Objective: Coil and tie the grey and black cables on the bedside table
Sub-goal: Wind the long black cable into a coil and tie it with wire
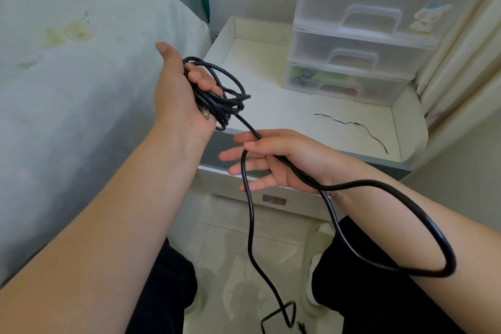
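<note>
Far left: bed w/ pale floral-print sheet (67,62). Left hand (181,92) is raised palm-up beside the bed edge, fingers curled round a bundle of loops of the thin black round cable (217,95); a clear plug end shows at the heel of the palm. From the bundle one strand runs down-right into the right hand (279,163), pinched btw thumb and fingers, other fingers loosely spread. Past that grip the cable makes a big loop over the right forearm, and another run hangs to the tiled floor (230,225) btw the knees. White bedside table (271,106) sits behind the hands; a thin black twist tie (352,123) lies on top, right of centre. Translucent plastic drawer unit (360,35) at back right.
</note>
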Demonstrator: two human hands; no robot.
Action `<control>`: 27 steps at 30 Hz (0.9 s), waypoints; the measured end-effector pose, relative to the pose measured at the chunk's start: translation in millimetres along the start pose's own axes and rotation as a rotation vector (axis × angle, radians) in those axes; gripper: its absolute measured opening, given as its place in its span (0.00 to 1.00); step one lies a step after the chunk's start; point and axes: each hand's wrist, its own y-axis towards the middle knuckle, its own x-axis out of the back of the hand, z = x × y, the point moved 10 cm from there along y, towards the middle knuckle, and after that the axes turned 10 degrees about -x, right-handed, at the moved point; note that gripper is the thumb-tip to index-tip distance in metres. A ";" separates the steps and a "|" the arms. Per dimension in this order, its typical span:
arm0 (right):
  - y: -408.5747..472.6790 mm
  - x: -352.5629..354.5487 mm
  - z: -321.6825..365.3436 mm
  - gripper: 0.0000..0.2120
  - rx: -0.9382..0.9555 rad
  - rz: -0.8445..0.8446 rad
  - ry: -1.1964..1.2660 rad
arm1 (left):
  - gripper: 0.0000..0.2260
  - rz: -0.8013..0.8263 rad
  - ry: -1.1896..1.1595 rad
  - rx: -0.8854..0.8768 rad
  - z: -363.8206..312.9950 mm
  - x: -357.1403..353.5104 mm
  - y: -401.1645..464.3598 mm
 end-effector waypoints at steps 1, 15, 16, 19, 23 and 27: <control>0.3 -0.2 -1.4 0.24 -0.018 -0.003 -0.009 | 0.22 -0.007 0.035 -0.040 -2.5 0.5 -1.1; -10.9 -1.2 -0.4 0.16 -0.066 -0.047 -0.036 | 0.21 0.508 0.991 -0.802 -16.9 -57.0 -39.4; -12.0 5.0 0.3 0.14 -0.050 -0.117 -0.094 | 0.22 0.552 1.058 -0.800 -10.3 -58.3 -40.8; -18.5 13.0 8.8 0.09 0.040 -0.255 -0.303 | 0.23 0.647 1.227 -0.756 6.5 -60.4 -41.5; -32.7 13.7 27.1 0.01 0.144 -0.379 -0.482 | 0.21 0.655 1.366 -0.752 16.8 -56.7 -37.8; -36.1 13.8 34.8 0.04 0.172 -0.397 -0.520 | 0.19 0.666 1.395 -0.678 27.1 -50.3 -36.8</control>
